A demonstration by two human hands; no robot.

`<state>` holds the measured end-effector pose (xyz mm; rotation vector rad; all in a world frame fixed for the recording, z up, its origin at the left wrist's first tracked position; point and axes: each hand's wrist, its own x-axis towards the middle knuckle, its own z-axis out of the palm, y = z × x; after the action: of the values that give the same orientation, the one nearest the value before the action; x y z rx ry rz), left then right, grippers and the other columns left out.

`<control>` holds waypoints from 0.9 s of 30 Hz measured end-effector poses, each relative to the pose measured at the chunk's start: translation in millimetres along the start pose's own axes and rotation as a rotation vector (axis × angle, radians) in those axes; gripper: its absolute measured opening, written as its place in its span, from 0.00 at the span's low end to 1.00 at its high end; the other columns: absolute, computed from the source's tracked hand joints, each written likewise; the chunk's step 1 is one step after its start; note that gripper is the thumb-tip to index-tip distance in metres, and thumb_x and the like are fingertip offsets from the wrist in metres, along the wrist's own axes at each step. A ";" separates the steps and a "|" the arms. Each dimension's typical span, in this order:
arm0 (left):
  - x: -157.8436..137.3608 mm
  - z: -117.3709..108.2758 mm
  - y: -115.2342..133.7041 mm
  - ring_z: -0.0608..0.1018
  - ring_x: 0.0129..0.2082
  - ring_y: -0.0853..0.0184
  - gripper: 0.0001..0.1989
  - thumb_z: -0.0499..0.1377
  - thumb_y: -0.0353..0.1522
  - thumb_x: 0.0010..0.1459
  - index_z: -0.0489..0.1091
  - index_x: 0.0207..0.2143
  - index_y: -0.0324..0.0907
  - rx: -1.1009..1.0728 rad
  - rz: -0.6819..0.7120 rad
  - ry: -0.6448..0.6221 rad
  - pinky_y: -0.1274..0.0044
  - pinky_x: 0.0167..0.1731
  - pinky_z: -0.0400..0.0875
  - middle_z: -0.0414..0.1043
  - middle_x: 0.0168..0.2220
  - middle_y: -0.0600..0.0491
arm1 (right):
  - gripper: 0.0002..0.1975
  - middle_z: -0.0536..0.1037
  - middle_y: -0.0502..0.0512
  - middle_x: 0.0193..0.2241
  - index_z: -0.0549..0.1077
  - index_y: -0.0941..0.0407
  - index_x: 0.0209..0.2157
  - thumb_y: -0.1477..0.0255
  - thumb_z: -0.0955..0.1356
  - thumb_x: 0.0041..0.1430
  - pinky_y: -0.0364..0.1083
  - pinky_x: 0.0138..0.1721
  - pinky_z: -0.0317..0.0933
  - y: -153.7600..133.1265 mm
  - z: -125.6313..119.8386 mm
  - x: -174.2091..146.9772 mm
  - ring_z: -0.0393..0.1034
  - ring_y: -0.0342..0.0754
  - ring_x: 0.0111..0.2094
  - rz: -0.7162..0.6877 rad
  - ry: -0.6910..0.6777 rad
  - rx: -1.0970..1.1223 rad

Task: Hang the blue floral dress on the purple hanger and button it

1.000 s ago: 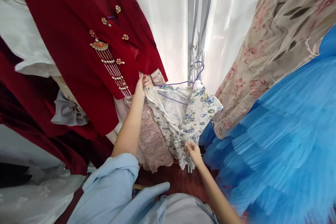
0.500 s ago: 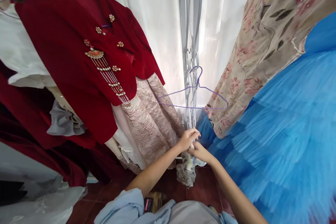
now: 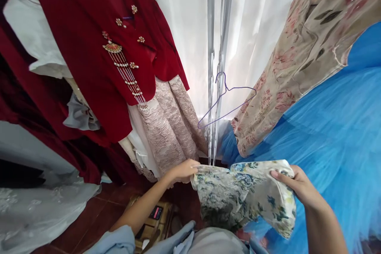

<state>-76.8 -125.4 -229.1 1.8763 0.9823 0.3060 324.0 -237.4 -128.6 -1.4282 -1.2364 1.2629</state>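
A white garment with a blue, green and yellow floral print [image 3: 238, 190] is stretched out between my two hands, its lower part hanging down in front of me. My left hand [image 3: 186, 169] pinches its upper left edge. At the other end, my right hand [image 3: 300, 186] grips the upper right corner, with the thumb lying on top of the fabric. Beyond the garment, a bare purple hanger [image 3: 226, 101] hangs tilted on the metal rack posts [image 3: 210, 63]; neither hand touches it.
To the left hang a dark red jacket [image 3: 89, 39] with beaded ornaments and a pink brocade skirt [image 3: 172, 127]. A beige floral dress [image 3: 276, 71] and a blue tulle gown [image 3: 327, 135] fill the right. A brown bag [image 3: 160, 222] sits on the red tiled floor.
My hands have moved apart, the right one farther right. The floral garment, bunched before, is now spread between them. The purple hanger has swung and tilted.
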 end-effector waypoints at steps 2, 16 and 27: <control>-2.3 -20.4 -1.9 0.68 0.25 0.69 0.08 0.54 0.30 0.49 0.64 0.19 0.40 -0.016 0.018 0.136 0.79 0.29 0.61 0.65 0.20 0.57 | 0.20 0.78 0.59 0.20 0.80 0.57 0.23 0.53 0.78 0.42 0.48 0.20 0.65 9.4 -18.4 -11.4 0.71 0.54 0.19 0.043 0.072 0.050; 39.5 94.6 105.8 0.79 0.45 0.57 0.18 0.69 0.33 0.50 0.77 0.45 0.44 -0.210 0.334 -0.406 0.70 0.48 0.73 0.79 0.42 0.51 | 0.21 0.73 0.52 0.22 0.77 0.59 0.27 0.53 0.72 0.57 0.42 0.26 0.60 -8.2 62.7 -22.9 0.61 0.43 0.24 -0.082 -0.442 -0.092; 26.0 -36.4 25.6 0.66 0.26 0.72 0.17 0.63 0.41 0.57 0.71 0.25 0.36 -0.024 0.196 -0.174 0.81 0.27 0.58 0.65 0.23 0.57 | 0.20 0.80 0.60 0.21 0.81 0.60 0.27 0.56 0.79 0.43 0.45 0.19 0.66 22.2 13.8 -55.8 0.72 0.52 0.19 0.050 0.225 0.295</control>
<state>-68.3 -88.5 -194.1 1.9444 0.6772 0.2641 313.1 -296.3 -143.3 -1.3473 -0.8317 1.2227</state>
